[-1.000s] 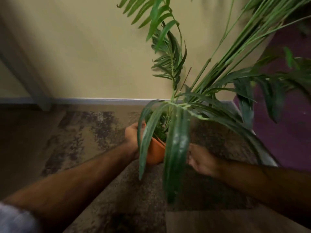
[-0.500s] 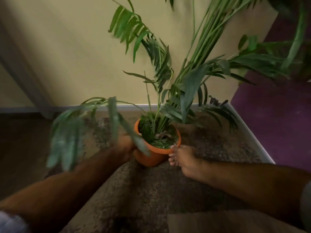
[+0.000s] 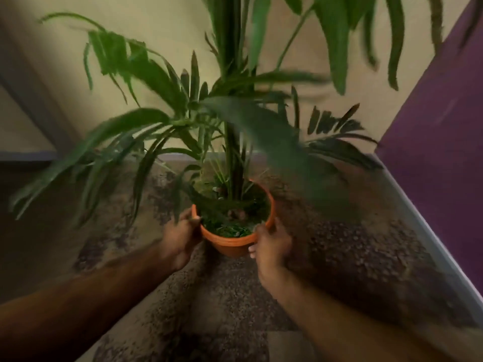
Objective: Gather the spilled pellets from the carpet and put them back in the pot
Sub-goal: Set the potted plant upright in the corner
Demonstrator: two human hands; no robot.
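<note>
Mottled brown carpet [image 3: 352, 257] meets a cream wall [image 3: 162, 27] and a purple panel [image 3: 439, 142]. Head view: the orange pot [image 3: 232, 244] stands upright on the carpet, holding a leafy plant [image 3: 235, 121]. Left hand [image 3: 180, 237] and right hand [image 3: 270, 244] grasp its rim on opposite sides. Pellets cannot be made out.

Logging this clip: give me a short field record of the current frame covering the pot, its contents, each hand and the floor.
pot: orange pot, upright on the carpet
contents: palm plant rising from green filling; pellets too blurred to tell apart
left hand: left hand grips the pot's left rim
right hand: right hand grips the pot's right rim
floor: mottled brown carpet, loose pellets not discernible
backdrop: beige wall, purple wall
</note>
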